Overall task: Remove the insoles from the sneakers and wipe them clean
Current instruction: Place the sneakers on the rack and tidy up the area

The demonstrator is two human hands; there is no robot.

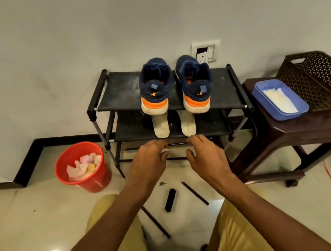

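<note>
Home entryway, shoe rack (115, 89) against wall, tiled floor (27, 223), red waste bin (96, 180), plastic stool (305, 130)

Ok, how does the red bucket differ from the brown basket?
The red bucket stands on the floor left of the rack; the brown basket sits on the stool at right. The bucket is round with solid walls; the basket is rectangular and perforated. The bucket holds crumpled cloth or paper; nothing can be seen inside the basket. Both are open-topped.

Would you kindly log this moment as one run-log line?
insoles: out, on lower shelf | sneakers: top shelf | left hand: open, short of insoles | right hand: open, short of insoles
</note>
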